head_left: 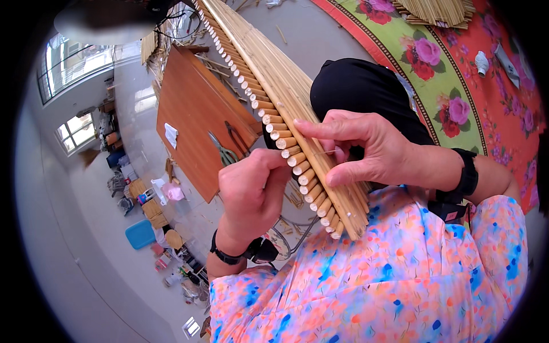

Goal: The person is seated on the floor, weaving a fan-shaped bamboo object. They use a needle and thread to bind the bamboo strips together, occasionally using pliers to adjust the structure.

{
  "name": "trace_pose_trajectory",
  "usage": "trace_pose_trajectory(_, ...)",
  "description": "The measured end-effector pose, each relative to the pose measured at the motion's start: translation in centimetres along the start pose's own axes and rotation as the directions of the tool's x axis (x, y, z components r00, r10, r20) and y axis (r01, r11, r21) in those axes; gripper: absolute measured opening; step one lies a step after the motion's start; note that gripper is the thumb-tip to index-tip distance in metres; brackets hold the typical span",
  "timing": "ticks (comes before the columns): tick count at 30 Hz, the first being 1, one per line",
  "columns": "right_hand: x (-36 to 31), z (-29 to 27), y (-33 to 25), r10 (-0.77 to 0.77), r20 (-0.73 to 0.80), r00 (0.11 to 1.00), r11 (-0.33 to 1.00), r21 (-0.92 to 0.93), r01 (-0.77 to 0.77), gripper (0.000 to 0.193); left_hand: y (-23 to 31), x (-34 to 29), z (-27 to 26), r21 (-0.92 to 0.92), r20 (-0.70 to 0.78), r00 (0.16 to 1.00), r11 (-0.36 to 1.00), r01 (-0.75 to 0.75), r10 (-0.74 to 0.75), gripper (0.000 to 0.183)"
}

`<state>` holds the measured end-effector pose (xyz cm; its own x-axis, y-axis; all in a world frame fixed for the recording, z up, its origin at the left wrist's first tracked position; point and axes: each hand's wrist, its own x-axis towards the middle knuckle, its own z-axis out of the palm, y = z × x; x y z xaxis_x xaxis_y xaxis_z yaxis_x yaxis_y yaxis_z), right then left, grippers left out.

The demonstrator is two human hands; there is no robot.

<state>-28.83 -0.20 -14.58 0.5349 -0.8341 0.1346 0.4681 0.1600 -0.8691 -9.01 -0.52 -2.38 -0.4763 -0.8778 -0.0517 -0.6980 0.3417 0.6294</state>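
2 hands (pixel 251 191) (pixel 366 151) pinch the bamboo mat (pixel 286 108) edge, each grip closed on it.

A home craft workshop for bamboo work: a long mat of bamboo sticks (pixel 280 108) runs across the room, loose offcuts (pixel 294 200) litter the grey floor (pixel 103 228), scissors (pixel 222 150) lie on a wooden board (pixel 194 108), and a flowered rug (pixel 457 86) holds another bamboo stack (pixel 434 11).
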Motion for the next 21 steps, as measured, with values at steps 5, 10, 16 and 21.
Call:
trace_pose_trajectory(5, -0.1, -0.2, 0.1, 0.006, -0.005, 1.000, 1.000, 0.012, -0.006, 0.061, 0.8, 0.3, 0.7, 0.100, -0.006, 1.000, 0.995, 0.016, -0.016, 0.017)
trace_pose_trajectory(10, -0.1, -0.1, -0.1, -0.003, -0.008, 1.000, 1.000, 0.010, 0.003, 0.061, 0.9, -0.1, 1.9, -0.150, -0.094, 0.986, 0.981, 0.125, -0.140, 0.022)
trace_pose_trajectory(16, 0.1, 0.3, -0.1, 0.006, -0.007, 1.000, 0.999, 0.037, -0.005, 0.063, 1.6, -0.7, 1.6, -0.289, -0.064, 0.983, 0.946, 0.145, -0.170, 0.022)
trace_pose_trajectory(21, -0.3, 0.5, -1.3, 0.129, -0.089, 0.988, 0.990, -0.044, -0.133, 0.055, 1.6, 0.0, -2.0, -0.044, -0.047, 0.971, 0.971, 0.234, -0.236, 0.035)
